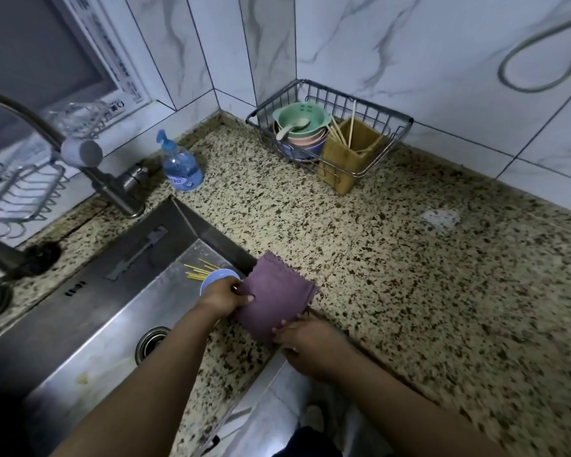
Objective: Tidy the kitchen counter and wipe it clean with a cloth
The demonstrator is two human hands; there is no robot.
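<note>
A folded purple cloth is held over the front edge of the speckled granite counter, just right of the sink. My left hand pinches its left edge. My right hand grips its near corner from below. Behind my left hand, a blue bowl sits in the steel sink next to several yellow chopsticks.
A wire rack in the back corner holds stacked bowls, a spoon and a wooden chopstick holder. A blue soap bottle stands by the faucet. A wire soap tray sits far left. The drain lies in the sink's floor.
</note>
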